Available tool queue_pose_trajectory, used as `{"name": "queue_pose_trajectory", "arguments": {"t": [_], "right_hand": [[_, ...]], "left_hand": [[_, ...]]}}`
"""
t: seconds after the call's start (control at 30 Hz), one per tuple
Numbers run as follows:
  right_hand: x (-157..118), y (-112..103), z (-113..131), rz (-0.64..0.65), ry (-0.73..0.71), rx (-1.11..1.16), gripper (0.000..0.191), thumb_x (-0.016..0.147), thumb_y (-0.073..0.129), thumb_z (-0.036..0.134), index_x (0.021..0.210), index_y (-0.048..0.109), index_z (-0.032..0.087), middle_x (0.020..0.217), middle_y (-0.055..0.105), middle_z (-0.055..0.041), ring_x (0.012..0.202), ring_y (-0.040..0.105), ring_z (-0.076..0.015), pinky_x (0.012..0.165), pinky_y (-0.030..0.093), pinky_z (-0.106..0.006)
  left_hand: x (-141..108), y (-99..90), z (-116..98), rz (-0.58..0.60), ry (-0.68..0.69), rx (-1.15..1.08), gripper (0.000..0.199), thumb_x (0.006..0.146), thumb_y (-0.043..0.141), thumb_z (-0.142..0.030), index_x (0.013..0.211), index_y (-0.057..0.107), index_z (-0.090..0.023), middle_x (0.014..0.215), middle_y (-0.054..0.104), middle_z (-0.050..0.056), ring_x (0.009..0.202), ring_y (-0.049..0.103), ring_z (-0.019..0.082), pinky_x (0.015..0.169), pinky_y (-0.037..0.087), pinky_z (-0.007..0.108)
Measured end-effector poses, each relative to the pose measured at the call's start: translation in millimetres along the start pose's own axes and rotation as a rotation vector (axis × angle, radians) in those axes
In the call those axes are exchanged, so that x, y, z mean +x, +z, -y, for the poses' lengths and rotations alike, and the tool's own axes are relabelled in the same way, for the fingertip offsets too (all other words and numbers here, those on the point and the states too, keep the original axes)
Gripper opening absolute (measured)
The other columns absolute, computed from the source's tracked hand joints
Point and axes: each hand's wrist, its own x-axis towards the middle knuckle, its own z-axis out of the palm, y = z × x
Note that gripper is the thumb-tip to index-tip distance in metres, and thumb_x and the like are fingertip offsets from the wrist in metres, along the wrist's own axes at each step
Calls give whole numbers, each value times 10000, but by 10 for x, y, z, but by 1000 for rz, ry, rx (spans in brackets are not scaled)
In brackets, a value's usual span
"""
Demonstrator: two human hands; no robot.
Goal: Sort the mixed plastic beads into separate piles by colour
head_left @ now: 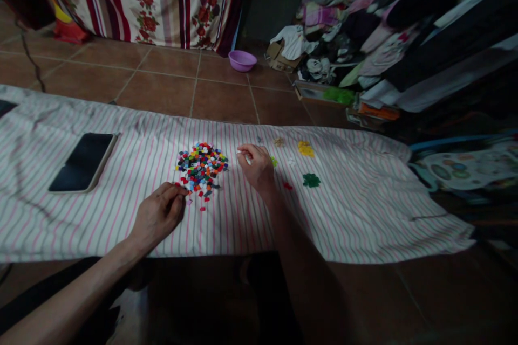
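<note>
The left hand has its fingers bunched at the near-left edge of a mixed pile of small colored pieces; whether they pinch one cannot be told. The right hand hovers or rests just right of that pile, thumb and forefinger curled toward each other; any piece between them is too small to tell. Right of this hand lie small single-color groups, including yellow pieces and dark green pieces. All sit directly on a striped cloth, with a dark-screened phone at left. Beyond, on the tiled floor, stand an open purple basin and a cardboard box with white fabric spilling over it.
</note>
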Motion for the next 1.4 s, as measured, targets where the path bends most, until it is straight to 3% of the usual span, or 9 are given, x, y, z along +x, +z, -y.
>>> {"name": "queue_pose_trajectory", "arguments": {"t": [0.27, 0.67, 0.93, 1.4], "right_hand": [[19, -279, -374, -171, 183, -73, 171, 757, 518, 241, 854, 648, 185, 756, 670, -40, 728, 585, -193, 777, 482, -342], [-148, -858, -826, -215, 531, -371, 292, 756, 526, 310, 954, 689, 173, 838, 716, -89, 789, 624, -240, 769, 463, -369], [-238, -916, -880, -129, 597, -487, 304, 783, 517, 278, 963, 748, 197, 854, 730, -91, 797, 625, -240, 721, 439, -339], [-255, -862, -909, -3, 537, -553, 337, 809, 490, 216, 1013, 757, 200, 957, 729, -100, 846, 599, -227, 788, 431, -329]], "left_hand": [[-7, 19, 37, 1, 9, 39, 285, 896, 409, -333, 897, 666, -209, 890, 675, 26, 789, 668, 151, 696, 512, 260], [-6, 10, 23, -15, 27, 30, 267, 887, 420, -321, 883, 663, -211, 892, 681, 24, 811, 679, 153, 709, 519, 254], [-19, 27, 55, -19, 34, 26, 261, 897, 420, -320, 892, 657, -211, 911, 677, 23, 820, 675, 147, 718, 514, 254], [-18, 25, 57, -5, 37, 24, 261, 904, 422, -323, 900, 657, -208, 899, 670, 25, 809, 666, 143, 723, 514, 248]]}}
